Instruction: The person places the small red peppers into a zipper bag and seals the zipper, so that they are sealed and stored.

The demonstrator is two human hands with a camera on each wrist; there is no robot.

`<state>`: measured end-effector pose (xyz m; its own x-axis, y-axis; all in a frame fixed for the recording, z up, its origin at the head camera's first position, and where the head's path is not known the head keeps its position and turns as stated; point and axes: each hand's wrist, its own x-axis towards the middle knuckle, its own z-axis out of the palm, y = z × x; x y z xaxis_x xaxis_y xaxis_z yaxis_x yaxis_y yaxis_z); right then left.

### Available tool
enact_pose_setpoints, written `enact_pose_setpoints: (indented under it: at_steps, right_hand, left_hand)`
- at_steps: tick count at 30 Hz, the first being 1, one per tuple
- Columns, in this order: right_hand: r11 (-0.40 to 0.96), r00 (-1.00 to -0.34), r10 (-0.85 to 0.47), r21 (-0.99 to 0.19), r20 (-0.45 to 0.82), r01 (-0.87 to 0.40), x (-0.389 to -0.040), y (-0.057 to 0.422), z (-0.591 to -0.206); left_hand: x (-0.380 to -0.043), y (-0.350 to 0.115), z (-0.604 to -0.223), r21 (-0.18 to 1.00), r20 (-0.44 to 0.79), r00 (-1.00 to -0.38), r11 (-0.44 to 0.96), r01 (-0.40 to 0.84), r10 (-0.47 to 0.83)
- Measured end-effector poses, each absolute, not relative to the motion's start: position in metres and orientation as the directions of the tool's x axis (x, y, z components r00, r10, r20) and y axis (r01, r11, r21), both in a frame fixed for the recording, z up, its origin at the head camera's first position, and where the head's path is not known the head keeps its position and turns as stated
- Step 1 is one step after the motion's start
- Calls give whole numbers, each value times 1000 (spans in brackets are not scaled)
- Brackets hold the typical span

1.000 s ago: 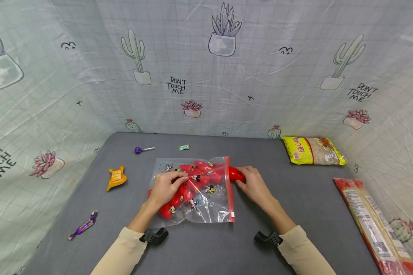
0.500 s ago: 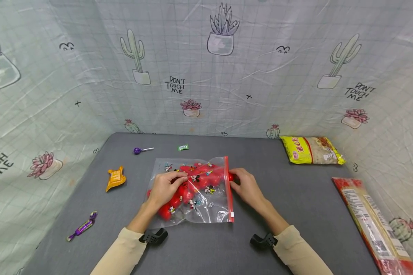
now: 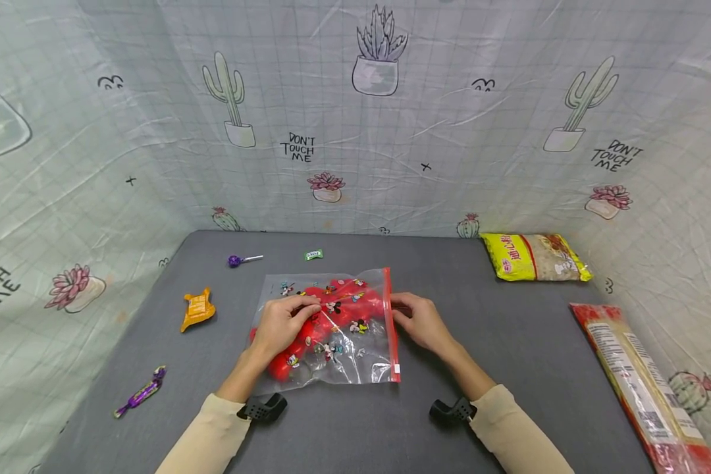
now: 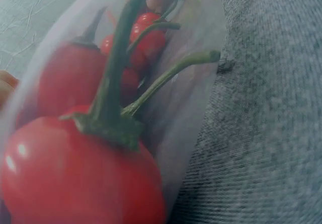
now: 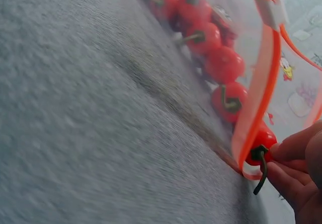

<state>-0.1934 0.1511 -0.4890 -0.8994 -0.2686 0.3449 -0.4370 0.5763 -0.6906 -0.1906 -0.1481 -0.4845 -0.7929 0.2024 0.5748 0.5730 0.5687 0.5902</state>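
A clear zip bag with cartoon prints and a red zip edge lies flat, its mouth to the right. Inside it sit several red chili peppers; their green stems show through the film in the left wrist view. My left hand lies over the bag's left half and pinches its upper film between thumb and fingers. At the mouth, my right hand holds one red chili pepper by fingertips and thumb. That pepper is partly inside the red rim, its green stem pointing outward.
On the left of the grey table lie a purple lollipop, a small green candy, an orange packet and a purple wrapped candy. A yellow packet and a long red-ended packet lie right.
My right hand has moved left to the bag's mouth, and the red chili pepper in it has gone in behind the red edge. The left hand stays put on the bag.
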Motion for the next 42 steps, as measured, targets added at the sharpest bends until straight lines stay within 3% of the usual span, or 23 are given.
enact_pose_setpoints:
  at_steps: [9,16,22,26,31,35,38,42]
  right_hand:
    - [603,-893,-195,-668,406,-436,-218,167,-482]
    - [598,-887,-325,-656,328,-462,-238,165,-480]
    - [621,-883,-334,-627,329,-469,-246,160,-487]
    - [625,-895,-310,-641,321,-446,-249,162,-492]
    - [616,-903,-285,-661,321,-429,-251,163,-496]
    - [603,-901,-276,-669,335,-434,-253,160,-497]
    - [604,-902,-267,-671,338,-430,-254,159,-498]
    - [595,-914,-245,-693,325,-406,-251,158,-499]
  left_hand:
    - [-191,-146,-482,590,566,-798,575,566,206]
    - [-191,-144,-481,565,572,-787,584,582,230]
    - [-186,-137,-475,487,579,-754,610,625,310]
    - [-174,-122,-467,390,619,-675,589,707,401]
    - [-149,-92,-461,169,640,-491,515,840,591]
    - [-126,-71,-463,-2,579,-353,434,901,735]
    - [-114,-62,-469,-86,513,-305,402,912,802]
    - [-106,-54,-479,-156,477,-286,400,903,831]
